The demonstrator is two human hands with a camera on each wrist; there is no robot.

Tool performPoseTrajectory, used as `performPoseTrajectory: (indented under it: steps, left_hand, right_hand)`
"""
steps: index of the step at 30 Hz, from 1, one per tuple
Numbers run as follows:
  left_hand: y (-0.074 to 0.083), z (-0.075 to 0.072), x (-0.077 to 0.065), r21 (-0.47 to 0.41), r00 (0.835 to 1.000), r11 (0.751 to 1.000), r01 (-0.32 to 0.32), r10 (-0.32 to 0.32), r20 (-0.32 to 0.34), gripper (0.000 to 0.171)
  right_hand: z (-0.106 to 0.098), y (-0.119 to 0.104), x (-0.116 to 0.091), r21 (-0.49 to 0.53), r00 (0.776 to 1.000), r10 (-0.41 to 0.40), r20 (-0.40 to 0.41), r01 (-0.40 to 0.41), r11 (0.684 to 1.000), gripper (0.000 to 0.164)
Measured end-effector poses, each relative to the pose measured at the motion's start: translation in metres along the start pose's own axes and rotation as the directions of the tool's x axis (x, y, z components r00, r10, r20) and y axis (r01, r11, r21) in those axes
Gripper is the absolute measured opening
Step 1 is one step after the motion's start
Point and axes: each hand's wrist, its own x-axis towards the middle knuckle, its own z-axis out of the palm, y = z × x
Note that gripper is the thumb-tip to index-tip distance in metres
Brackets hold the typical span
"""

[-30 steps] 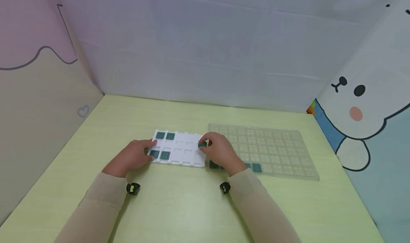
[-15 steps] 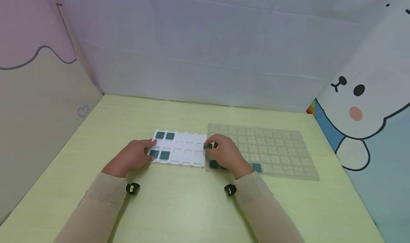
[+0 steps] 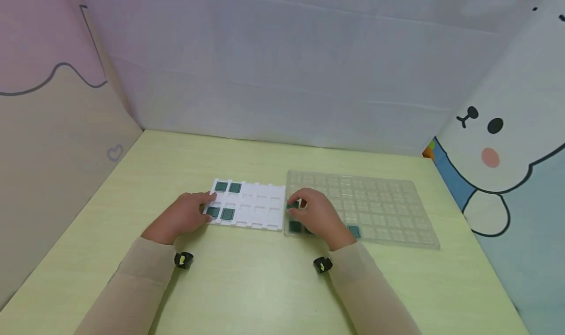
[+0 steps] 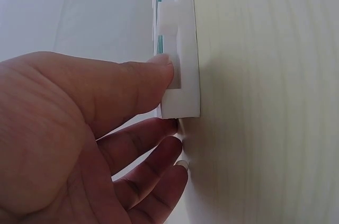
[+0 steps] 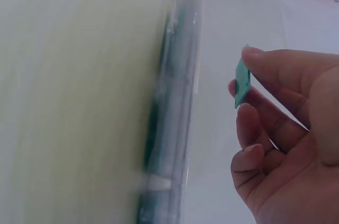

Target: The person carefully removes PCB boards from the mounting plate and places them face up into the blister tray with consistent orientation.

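My left hand (image 3: 187, 212) holds the left end of a white tray (image 3: 260, 202) that lies on the table. In the left wrist view the thumb (image 4: 153, 78) presses on the tray's edge, with the other fingers around its end. Several green square chips sit in its left columns, among them one chip (image 3: 227, 214) in the front row. My right hand (image 3: 315, 215) pinches a green chip (image 5: 242, 82) between thumb and fingertips, raised above the left end of a clear plastic tray (image 3: 375, 207). In the right wrist view this chip stands on edge, clear of the tray.
Along the clear tray's front row lie several green chips, one (image 3: 295, 226) at the left corner and another (image 3: 354, 231) farther right; my right hand and wrist hide part of that row. The two trays adjoin. Behind the table (image 3: 247, 286) stands a pale wall covering (image 3: 282, 70).
My right hand has moved right with the pinched chip, from the white tray's right end to over the clear tray's left end. The left hand stays where it was.
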Motion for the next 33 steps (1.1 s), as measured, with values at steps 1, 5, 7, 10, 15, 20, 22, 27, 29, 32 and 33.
performPoseTrajectory:
  steps: [1, 5, 7, 10, 15, 20, 22, 27, 29, 32, 33]
  left_hand:
    - [0.001, 0.000, 0.000, -0.002, 1.000, 1.000, 0.004, -0.004, 0.001, 0.067]
    - [0.001, 0.001, 0.000, -0.010, 1.000, 1.000, 0.013, -0.013, 0.007, 0.068]
    - [0.001, 0.001, -0.001, -0.009, 1.000, 1.000, 0.014, -0.014, 0.005, 0.067]
    - [0.000, 0.001, -0.001, -0.001, 1.000, 1.000, 0.006, -0.006, 0.000, 0.067]
    - [-0.001, 0.000, -0.001, -0.005, 1.000, 1.000, 0.009, -0.009, -0.003, 0.067]
    - [-0.001, 0.001, 0.000, -0.010, 1.000, 1.000, 0.012, -0.012, 0.000, 0.067]
    - [-0.002, 0.002, 0.000, -0.007, 1.000, 1.000, 0.004, -0.004, -0.003, 0.067]
    - [-0.002, 0.001, 0.000, -0.003, 1.000, 1.000, -0.020, 0.020, -0.012, 0.066]
    - [-0.001, 0.001, 0.000, -0.005, 1.000, 1.000, -0.020, 0.020, -0.008, 0.067]
    - [0.000, 0.000, 0.000, -0.002, 1.000, 1.000, -0.017, 0.017, -0.004, 0.067]
    - [0.001, 0.000, -0.001, -0.001, 1.000, 1.000, -0.016, 0.016, -0.004, 0.067]
  right_hand:
    - [0.000, 0.001, -0.001, -0.001, 1.000, 0.006, 0.000, -0.006, 1.000, 0.013]
    - [-0.001, 0.004, -0.003, -0.014, 1.000, 0.020, -0.003, -0.021, 1.000, 0.013]
    - [-0.001, 0.005, -0.004, -0.015, 1.000, 0.024, -0.004, -0.024, 1.000, 0.013]
    - [-0.001, 0.007, -0.005, -0.013, 1.000, 0.028, -0.005, -0.028, 1.000, 0.013]
    - [-0.001, 0.009, -0.004, -0.015, 0.999, 0.037, -0.006, -0.037, 0.999, 0.012]
    - [0.000, 0.012, -0.004, -0.024, 0.999, 0.042, 0.000, -0.042, 0.999, 0.012]
    - [0.001, 0.013, -0.003, -0.026, 0.999, 0.043, 0.004, -0.043, 0.999, 0.012]
    - [0.002, 0.016, -0.002, -0.031, 0.999, 0.035, 0.006, -0.035, 0.999, 0.011]
    - [0.003, 0.017, -0.002, -0.037, 1.000, 0.030, 0.005, -0.030, 0.999, 0.011]
    - [0.003, 0.018, -0.002, -0.050, 1.000, 0.023, 0.005, -0.022, 0.998, 0.010]
    - [0.003, 0.019, -0.002, -0.050, 1.000, 0.020, 0.007, -0.020, 0.999, 0.010]
